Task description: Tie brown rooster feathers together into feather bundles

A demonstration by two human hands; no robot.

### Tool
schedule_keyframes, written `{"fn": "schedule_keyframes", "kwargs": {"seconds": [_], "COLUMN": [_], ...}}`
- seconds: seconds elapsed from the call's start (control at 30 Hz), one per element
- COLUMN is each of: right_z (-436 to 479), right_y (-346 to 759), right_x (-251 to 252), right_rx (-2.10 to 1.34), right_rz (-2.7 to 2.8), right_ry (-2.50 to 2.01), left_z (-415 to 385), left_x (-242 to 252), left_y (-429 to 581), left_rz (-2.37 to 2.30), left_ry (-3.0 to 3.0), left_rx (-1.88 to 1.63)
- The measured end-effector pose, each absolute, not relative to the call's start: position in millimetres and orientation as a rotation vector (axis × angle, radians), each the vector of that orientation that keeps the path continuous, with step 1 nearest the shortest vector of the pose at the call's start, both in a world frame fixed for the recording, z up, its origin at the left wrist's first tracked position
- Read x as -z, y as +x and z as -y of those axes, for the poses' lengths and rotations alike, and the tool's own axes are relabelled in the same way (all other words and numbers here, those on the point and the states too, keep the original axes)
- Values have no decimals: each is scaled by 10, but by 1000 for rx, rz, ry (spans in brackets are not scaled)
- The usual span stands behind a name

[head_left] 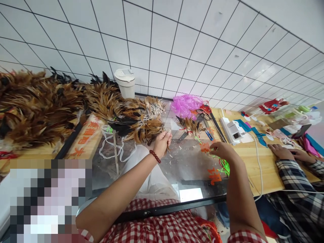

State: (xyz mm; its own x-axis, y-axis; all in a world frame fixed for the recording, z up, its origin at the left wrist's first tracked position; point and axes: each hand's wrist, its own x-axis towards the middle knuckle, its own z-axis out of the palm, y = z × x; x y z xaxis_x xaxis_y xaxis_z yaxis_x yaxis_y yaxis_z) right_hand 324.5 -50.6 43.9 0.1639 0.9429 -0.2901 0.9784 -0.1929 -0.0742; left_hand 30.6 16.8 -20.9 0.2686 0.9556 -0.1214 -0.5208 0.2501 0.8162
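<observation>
My left hand (162, 142), with a red bead bracelet at the wrist, is closed in a pinch on the stems of a brown feather bundle (146, 130) over the glass panel (182, 168). My right hand (222, 151) rests on the glass with its fingers curled around green and red thread (224, 166). A small tied feather bunch (190, 125) lies just beyond both hands.
Large heaps of brown feathers (37, 104) cover the left of the wooden table (255, 158). A white lidded cup (126, 82), pink plastic (186, 105), a white power strip (231, 130) and its cable stand behind. Another person's hands (283, 152) in plaid sleeves work at the right.
</observation>
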Motion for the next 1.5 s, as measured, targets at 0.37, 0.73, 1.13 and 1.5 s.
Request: {"fn": "schedule_keyframes", "kwargs": {"seconds": [0.37,0.73,1.13,1.5], "right_z": [321,-451,-426,-422], "right_y": [2445,1709,1790,1865], "right_x": [-656,-553,-387,-405], "right_rx": [1382,2258,2051,1621], "right_rz": [-2622,-2557,-2620,-2876], "right_ry": [2223,1978,1788,1893], "left_z": [-153,-168,-157,-165], "left_x": [169,187,147,188], "left_y": [294,276,267,271], "left_rz": [-657,-626,-622,-635], "left_ry": [748,798,762,745], "left_rx": [-1098,-1024,-985,-1021]}}
